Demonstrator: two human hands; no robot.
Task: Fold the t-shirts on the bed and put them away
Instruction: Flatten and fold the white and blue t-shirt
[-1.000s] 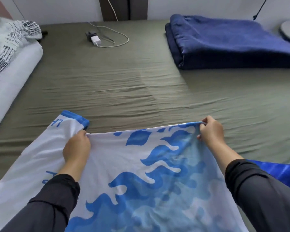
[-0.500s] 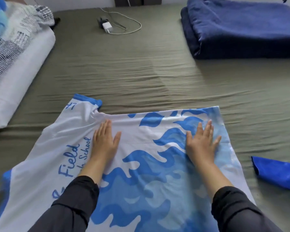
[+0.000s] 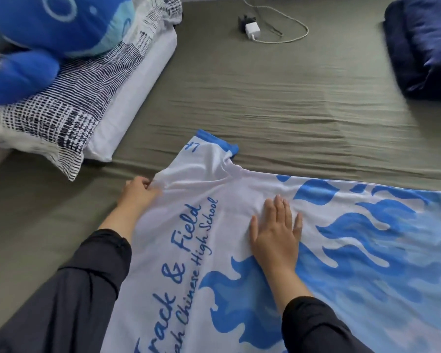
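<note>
The person is wearing long dark sleeves, near black with a faint grey cast, in a smooth, slightly creased cloth. The left sleeve [image 3: 69, 296] is coming in from seven o'clock, the right sleeve [image 3: 316, 329] from five o'clock. Both are ending at the wrists, leaving the left hand [image 3: 138, 193] and right hand [image 3: 275, 233] bare.

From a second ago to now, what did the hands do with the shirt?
Both hands let go of the shirt's far edge and flattened it. The left hand then moved left and now pinches the fabric by the sleeve; the right hand presses flat. The shirt stays spread on the bed.
</note>
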